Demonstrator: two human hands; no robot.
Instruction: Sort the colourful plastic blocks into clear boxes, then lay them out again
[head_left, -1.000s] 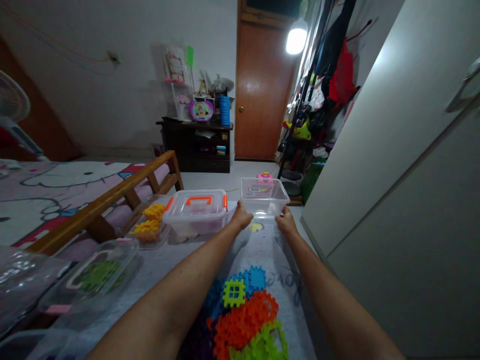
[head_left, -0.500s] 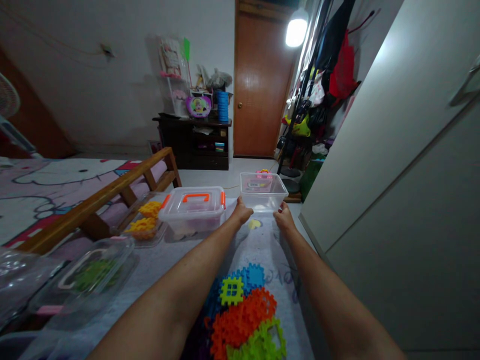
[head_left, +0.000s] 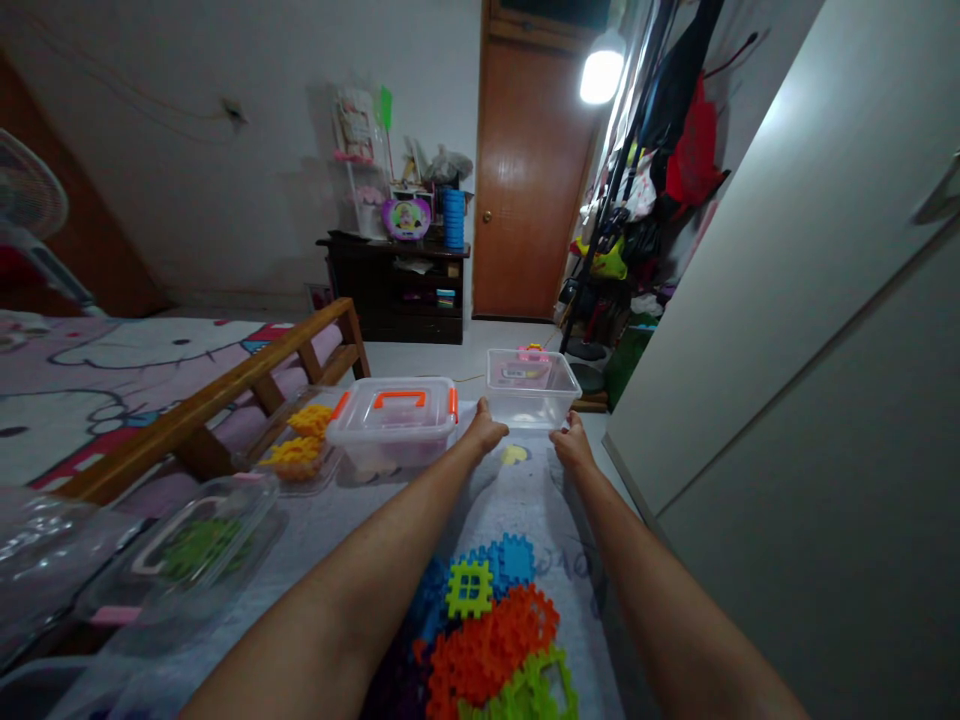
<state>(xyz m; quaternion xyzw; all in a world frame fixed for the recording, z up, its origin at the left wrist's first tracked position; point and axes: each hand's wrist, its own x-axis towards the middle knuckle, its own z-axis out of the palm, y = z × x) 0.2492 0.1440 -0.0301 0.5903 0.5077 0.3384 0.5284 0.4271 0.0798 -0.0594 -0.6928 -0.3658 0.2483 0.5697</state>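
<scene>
At the far end of the cloth-covered table, a clear lidless plastic box (head_left: 534,402) stands between my hands. My left hand (head_left: 486,430) is closed at its near left corner, and my right hand (head_left: 573,442) is closed at the near right corner. Between my forearms lies a heap of interlocking plastic building blocks: blue ones (head_left: 514,560) at the back, a yellow-green square block (head_left: 469,589), red-orange ones (head_left: 495,640) in the middle and lime ones (head_left: 536,690) nearest me. My left forearm hides part of the heap.
Left of my arms stand a lidded box with orange latches (head_left: 395,425), a clear box of yellow blocks (head_left: 301,450) and a clear box with green blocks (head_left: 202,548). A wooden bed rail (head_left: 247,385) runs along the left. A pale cabinet (head_left: 787,400) borders the right.
The whole view has shifted slightly right and down as my head moved. My hands stay at the clear box's near corners, and the blocks lie as before.
</scene>
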